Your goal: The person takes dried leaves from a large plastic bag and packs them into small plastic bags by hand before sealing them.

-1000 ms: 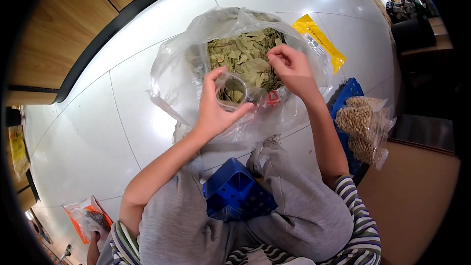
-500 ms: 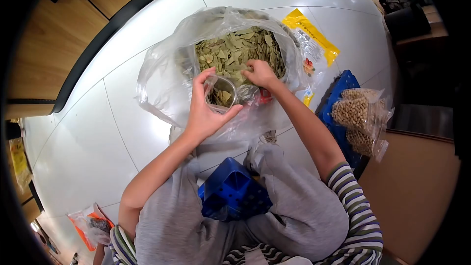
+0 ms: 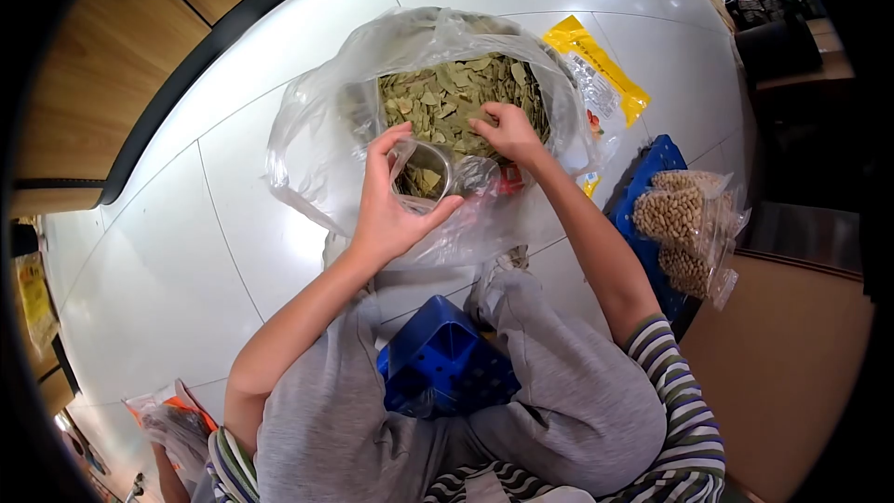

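We judge the dried leaves light, brittle, best pinched by their edges, our left grip holding a round-rimmed container and our right grip narrow, its contents unclear.

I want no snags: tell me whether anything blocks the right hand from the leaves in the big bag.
Nothing visible does: the right hand is at the leaves, inside the mouth of the big bag. Crumpled clear plastic lies to one side, not between them.
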